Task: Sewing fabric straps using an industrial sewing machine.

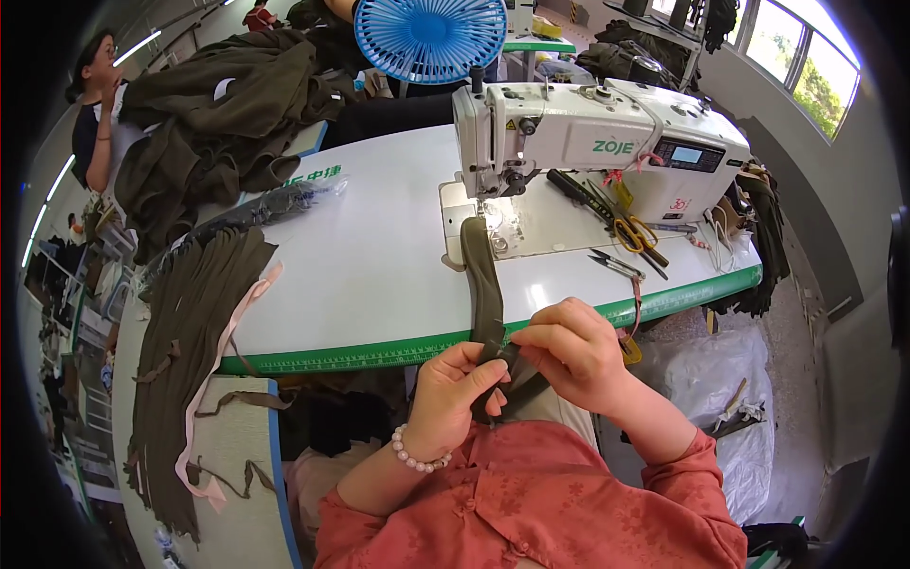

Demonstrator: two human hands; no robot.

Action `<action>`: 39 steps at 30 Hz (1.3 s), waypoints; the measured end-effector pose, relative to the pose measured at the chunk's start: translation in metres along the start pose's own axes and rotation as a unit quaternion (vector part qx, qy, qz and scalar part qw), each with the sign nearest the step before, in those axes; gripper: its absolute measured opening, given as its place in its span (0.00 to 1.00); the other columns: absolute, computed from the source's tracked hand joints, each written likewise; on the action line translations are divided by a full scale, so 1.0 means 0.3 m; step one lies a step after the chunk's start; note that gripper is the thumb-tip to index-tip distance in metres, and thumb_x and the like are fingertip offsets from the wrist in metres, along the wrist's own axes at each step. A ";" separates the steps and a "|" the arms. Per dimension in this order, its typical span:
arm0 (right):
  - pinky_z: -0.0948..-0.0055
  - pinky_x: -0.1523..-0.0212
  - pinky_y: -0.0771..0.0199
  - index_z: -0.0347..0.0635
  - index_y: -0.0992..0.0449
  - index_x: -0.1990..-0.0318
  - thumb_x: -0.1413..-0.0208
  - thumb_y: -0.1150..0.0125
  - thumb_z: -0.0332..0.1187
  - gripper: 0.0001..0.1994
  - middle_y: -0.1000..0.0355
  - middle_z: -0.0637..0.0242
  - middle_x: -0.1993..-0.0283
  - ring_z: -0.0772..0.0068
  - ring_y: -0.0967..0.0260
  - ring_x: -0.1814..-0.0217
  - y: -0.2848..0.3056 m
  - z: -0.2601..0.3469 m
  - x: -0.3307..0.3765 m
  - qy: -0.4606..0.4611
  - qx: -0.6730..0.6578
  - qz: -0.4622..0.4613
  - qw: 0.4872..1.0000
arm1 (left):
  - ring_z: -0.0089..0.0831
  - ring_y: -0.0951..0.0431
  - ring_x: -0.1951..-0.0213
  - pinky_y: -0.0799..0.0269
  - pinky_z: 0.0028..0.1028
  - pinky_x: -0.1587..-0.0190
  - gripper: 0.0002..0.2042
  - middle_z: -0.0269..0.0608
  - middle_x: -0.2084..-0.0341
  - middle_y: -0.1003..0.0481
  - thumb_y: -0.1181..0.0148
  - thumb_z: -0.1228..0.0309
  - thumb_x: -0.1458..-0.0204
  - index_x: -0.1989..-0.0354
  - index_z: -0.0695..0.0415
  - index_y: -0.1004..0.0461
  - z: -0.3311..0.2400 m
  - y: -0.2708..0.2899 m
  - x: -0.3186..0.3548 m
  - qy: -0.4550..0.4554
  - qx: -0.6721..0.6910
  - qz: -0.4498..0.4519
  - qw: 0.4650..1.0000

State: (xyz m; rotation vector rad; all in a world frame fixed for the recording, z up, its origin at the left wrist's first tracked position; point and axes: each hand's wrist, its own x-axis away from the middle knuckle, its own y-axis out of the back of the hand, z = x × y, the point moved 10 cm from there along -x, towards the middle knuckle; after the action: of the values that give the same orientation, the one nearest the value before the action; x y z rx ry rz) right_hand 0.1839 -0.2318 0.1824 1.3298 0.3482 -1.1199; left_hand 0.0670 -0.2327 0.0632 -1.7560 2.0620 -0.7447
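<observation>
A long olive-brown fabric strip [486, 289] runs from under the needle of the white sewing machine [573, 123] toward me and over the table's front edge. There my left hand [445, 391] is closed on it, thumb on top. My right hand [576, 356] pinches the same strip just to the right, its fingertips almost meeting those of the left. A fold or joined end lies between the fingers; its details are too small to make out. The strip's lower part hangs in front of my red shirt, partly hidden by the hands.
Yellow-handled scissors [633, 235] and small thread snips [616, 266] lie right of the needle. More olive strips [194, 327] drape over the left table edge. Dark garments [227, 104] are heaped behind. A blue fan [431, 38] stands at the back; another person [95, 123] is far left.
</observation>
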 end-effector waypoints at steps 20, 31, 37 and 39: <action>0.82 0.68 0.22 0.30 0.23 0.56 0.43 0.39 0.26 0.10 0.23 0.65 0.69 0.82 0.26 0.70 -0.227 -0.278 0.196 -0.489 -0.475 0.069 0.729 | 0.12 0.32 0.82 0.37 0.14 0.83 0.07 0.30 0.76 0.26 0.39 0.75 0.46 0.60 0.61 0.26 0.030 0.066 -0.109 -0.047 -0.091 -0.052 0.993; 0.82 0.69 0.23 0.30 0.22 0.59 0.43 0.40 0.27 0.08 0.23 0.63 0.69 0.80 0.26 0.71 -0.246 -0.337 0.219 -0.515 -0.523 0.039 0.678 | 0.12 0.31 0.81 0.37 0.14 0.82 0.06 0.30 0.76 0.26 0.39 0.74 0.45 0.61 0.60 0.25 0.061 0.067 -0.150 -0.034 -0.084 -0.048 0.995; 0.81 0.71 0.23 0.30 0.22 0.60 0.43 0.39 0.27 0.08 0.24 0.62 0.69 0.79 0.26 0.73 -0.278 -0.354 0.252 -0.551 -0.556 0.050 0.621 | 0.11 0.33 0.81 0.38 0.13 0.82 0.05 0.28 0.77 0.27 0.39 0.74 0.45 0.63 0.60 0.25 0.068 0.078 -0.166 -0.063 -0.113 -0.054 0.990; 0.81 0.73 0.24 0.32 0.23 0.61 0.44 0.39 0.28 0.07 0.24 0.63 0.70 0.78 0.27 0.74 -0.297 -0.359 0.275 -0.567 -0.576 0.055 0.586 | 0.10 0.34 0.81 0.39 0.13 0.82 0.03 0.28 0.78 0.28 0.39 0.74 0.45 0.64 0.59 0.25 0.057 0.076 -0.168 -0.086 -0.142 -0.057 0.984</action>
State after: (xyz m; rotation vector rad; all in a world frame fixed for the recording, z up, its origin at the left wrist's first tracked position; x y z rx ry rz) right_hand 0.1927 -0.1595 0.0373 -0.6229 -0.0410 -1.0535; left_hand 0.0675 -0.1838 0.0320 -2.0254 2.0442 -0.3233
